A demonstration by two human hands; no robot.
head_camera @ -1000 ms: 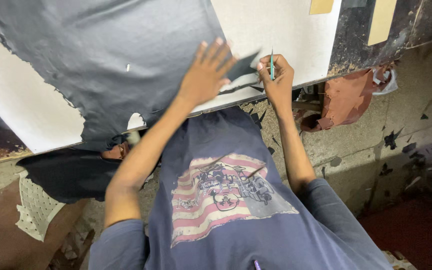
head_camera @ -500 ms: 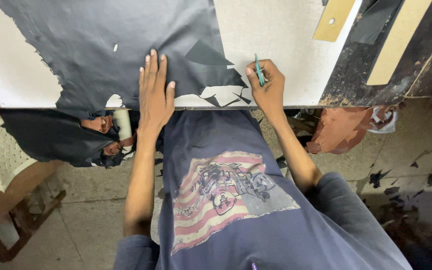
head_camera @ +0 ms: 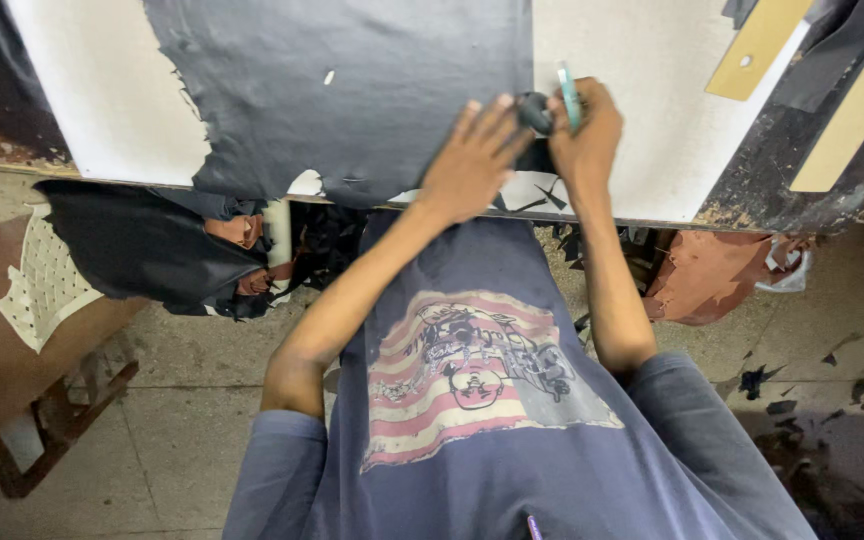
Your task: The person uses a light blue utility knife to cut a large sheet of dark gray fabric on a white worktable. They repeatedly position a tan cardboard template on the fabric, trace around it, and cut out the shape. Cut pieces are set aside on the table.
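The black leather sheet lies on the white cutting board, its lower edge hanging over. The left hand has slid right along it and now presses flat, fingers spread, just beside the right hand, which pinches a teal-handled knife upright.

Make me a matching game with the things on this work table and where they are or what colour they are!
Things:
1. black sheet
2. green tool
3. left hand
4. tan strip

Descriptions:
A. held in the right hand
B. pressing flat on the black sheet
C. lying at the table's top right
D. spread over the white board

Pairs: 1-D, 2-A, 3-B, 4-C
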